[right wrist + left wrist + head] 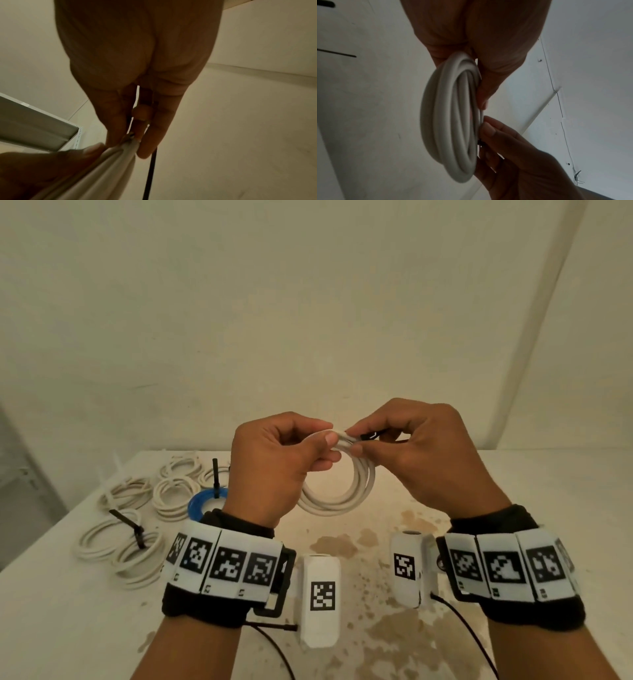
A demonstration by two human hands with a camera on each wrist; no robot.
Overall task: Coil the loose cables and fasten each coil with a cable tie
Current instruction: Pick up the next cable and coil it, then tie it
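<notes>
A white cable coil [342,491] hangs in the air above the table, held at its top by both hands. My left hand [308,446] pinches the top of the coil [453,121] between thumb and fingers. My right hand [356,440] pinches the same spot from the right and holds a black cable tie [371,435] against the strands. In the right wrist view the tie's black strap [150,175] trails down beside the coil [111,169]. How far the tie wraps the coil is hidden by the fingers.
On the table's left lie several white coils [173,498], one with a black tie [132,527], and a blue coil [202,501] with an upright black tie [215,477]. The table [513,481] is stained in the middle. A wall rises close behind.
</notes>
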